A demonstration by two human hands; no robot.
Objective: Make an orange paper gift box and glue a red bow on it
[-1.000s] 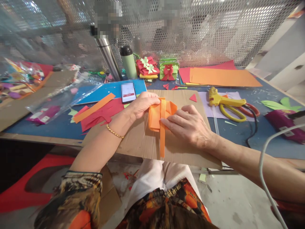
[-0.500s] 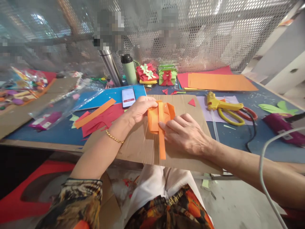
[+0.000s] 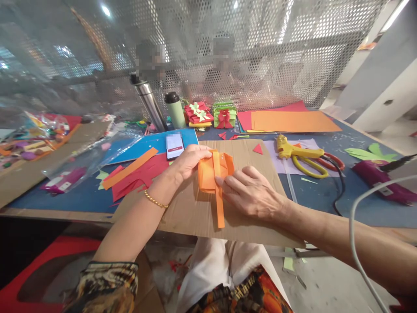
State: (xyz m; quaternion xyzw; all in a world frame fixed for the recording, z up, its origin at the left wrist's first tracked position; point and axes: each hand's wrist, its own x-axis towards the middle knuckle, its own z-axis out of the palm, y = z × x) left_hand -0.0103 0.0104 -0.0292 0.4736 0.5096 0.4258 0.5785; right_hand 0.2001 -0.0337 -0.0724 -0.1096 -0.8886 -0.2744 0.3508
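Observation:
An orange folded piece (image 3: 206, 177) is held over the brown cardboard (image 3: 182, 213), with a narrow orange strip (image 3: 220, 208) lying down its front and hanging past its lower edge. My left hand (image 3: 192, 161) pinches the top left of the piece, close to the strip's upper end. At the right side, my right hand (image 3: 252, 191) has its fingers curled around the piece's edge, and its thumb presses on the strip near the middle. The fingertips of my right hand are partly hidden.
Behind the cardboard are a phone (image 3: 175, 146), a green bottle (image 3: 175, 109), a steel flask (image 3: 150, 104) and small red and green boxes (image 3: 224, 115). To the right lie a yellow glue gun (image 3: 298, 151), scissors (image 3: 309, 167) and a purple device (image 3: 381, 180). Red scraps (image 3: 143, 174) lie left.
The whole scene sits slightly lower and further left in the view, as the camera has tilted. Both hands keep their hold on the orange piece and strip.

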